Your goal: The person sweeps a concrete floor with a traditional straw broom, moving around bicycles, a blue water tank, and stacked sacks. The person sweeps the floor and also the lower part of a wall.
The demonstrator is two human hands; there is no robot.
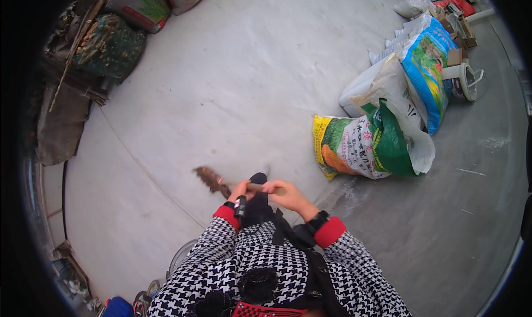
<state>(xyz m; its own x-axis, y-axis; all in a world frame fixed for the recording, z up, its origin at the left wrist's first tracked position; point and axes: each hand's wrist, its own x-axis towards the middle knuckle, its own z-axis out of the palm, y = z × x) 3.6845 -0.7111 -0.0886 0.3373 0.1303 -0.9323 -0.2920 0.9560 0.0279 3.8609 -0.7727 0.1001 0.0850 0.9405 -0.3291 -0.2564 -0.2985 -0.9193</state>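
Both of my hands grip a hand tool with a pale wooden handle (254, 187), held across the front of my body. My left hand (240, 192) is closed on the handle near the head. Closer to the handle's free end, my right hand (286, 195) is wrapped around it. The tool's brown, ragged head (211, 179) points to the left above the floor; it is blurred, so I cannot tell its exact kind. Black straps circle both wrists below red cuffs. One of my shoes (263, 169) shows just beyond the hands.
Right of my hands, an open-topped woven sack (357, 146) lies before a blue printed sack (428, 67) and a white bucket (459, 82). At upper left, a green mesh bag (120, 50) stands near a filled sack (139, 7). Pale concrete floor (216, 88) lies ahead.
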